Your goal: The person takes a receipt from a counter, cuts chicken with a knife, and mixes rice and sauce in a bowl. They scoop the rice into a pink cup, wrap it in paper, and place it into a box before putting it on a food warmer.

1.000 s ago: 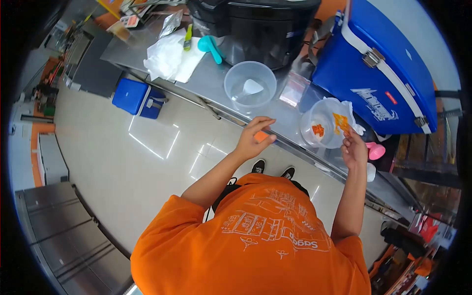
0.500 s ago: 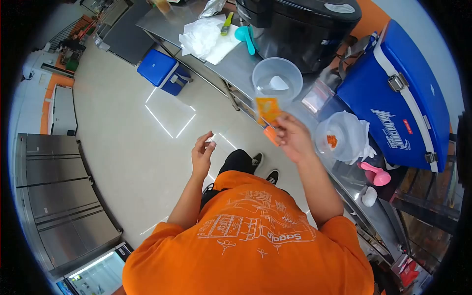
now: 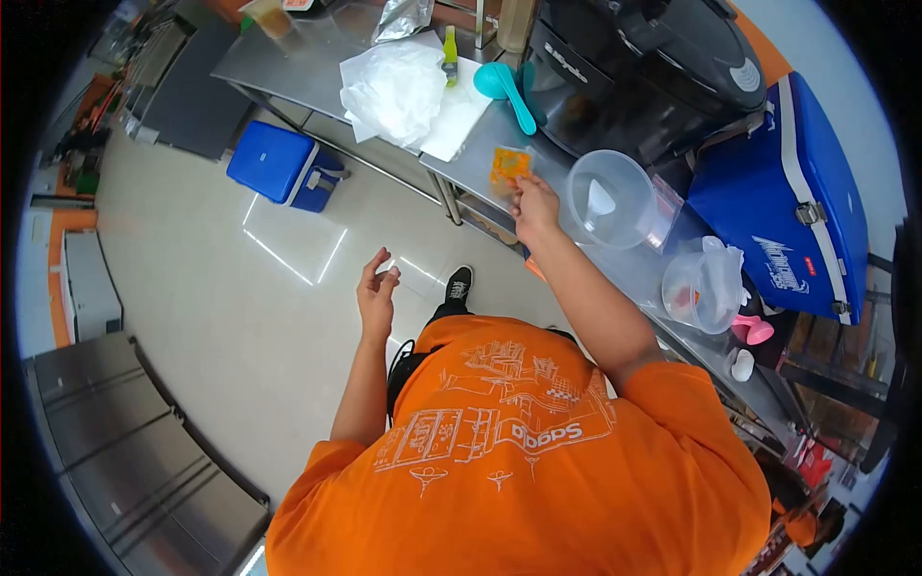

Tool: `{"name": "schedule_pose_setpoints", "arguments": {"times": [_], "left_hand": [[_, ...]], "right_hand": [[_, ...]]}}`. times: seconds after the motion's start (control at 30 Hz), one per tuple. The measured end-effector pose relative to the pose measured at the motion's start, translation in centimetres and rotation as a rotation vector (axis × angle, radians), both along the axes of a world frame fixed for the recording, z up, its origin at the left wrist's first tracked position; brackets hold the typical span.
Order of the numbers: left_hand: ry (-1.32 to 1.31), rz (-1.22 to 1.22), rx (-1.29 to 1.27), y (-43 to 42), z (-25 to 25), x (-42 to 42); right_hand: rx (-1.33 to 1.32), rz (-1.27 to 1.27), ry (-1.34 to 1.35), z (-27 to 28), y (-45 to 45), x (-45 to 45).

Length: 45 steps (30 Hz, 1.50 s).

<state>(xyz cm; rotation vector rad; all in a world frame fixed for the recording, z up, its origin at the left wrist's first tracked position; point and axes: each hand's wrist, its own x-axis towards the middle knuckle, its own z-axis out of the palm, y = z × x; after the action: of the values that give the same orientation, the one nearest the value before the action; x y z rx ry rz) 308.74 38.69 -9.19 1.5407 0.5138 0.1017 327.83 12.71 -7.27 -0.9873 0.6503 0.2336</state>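
Our right hand (image 3: 536, 205) pinches a square orange-and-clear plastic packet's (image 3: 509, 164) near edge, likely sparing its middle; our left hand (image 3: 376, 291) gapes.

The right hand (image 3: 536, 206) pinched an orange-and-clear packet (image 3: 509, 168) between its fingers, above the edge of the steel worktop (image 3: 298, 65). The left hand (image 3: 377, 293) hung loosely curled over the floor (image 3: 192, 259). Near the right hand stood a clear tub (image 3: 634, 226) with a white scoop (image 3: 599, 199) inside; a second tub (image 3: 720, 307) sat farther right, beside a pink scoop (image 3: 756, 331). A teal scoop (image 3: 492, 82) lay between crumpled white paper (image 3: 394, 91) and a black appliance (image 3: 624, 86).
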Motion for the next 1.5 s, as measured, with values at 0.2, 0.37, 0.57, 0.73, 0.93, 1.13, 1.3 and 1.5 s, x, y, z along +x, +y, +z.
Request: {"name": "schedule_pose_setpoints", "arguments": {"times": [0.2, 0.37, 0.57, 0.73, 0.93, 1.13, 1.3, 1.5], "left_hand": [[-0.086, -0.243, 0.099, 7.0, -0.7, 8.2], [-0.245, -0.588, 0.104, 4.0, 1.3, 14.7], [-0.381, -0.964, 0.002, -5.8, 1.7, 17.6], [-0.425, -1.170, -0.030, -13.8, 2.8, 16.5], [-0.437, -1.364, 0.031, -20.2, 5.6, 11.7], [-0.373, -1.198, 0.133, -28.6, 4.0, 5.1], [-0.335, -0.918, 0.014, -38.7, 2.6, 1.4], [-0.445, -0.668, 0.081, -48.7, 3.3, 3.4]], "right_hand": [[-0.234, -0.115, 0.021, -2.3, 0.7, 0.5], [-0.881, -0.066, -0.350, 2.0, -1.2, -10.4], [-1.244, -0.178, -0.491, 6.7, -10.2, -13.9], [-1.649, 0.309, -0.058, 10.1, -13.2, -4.6], [-1.378, 1.049, -0.029, 10.4, -16.1, 1.3], [-0.993, 0.938, -0.403, 15.6, -28.9, -3.7], [-0.870, 0.932, -0.212, 19.7, -43.6, -11.2], [-1.770, 1.238, -0.329, 19.0, -49.7, -17.2]]}}
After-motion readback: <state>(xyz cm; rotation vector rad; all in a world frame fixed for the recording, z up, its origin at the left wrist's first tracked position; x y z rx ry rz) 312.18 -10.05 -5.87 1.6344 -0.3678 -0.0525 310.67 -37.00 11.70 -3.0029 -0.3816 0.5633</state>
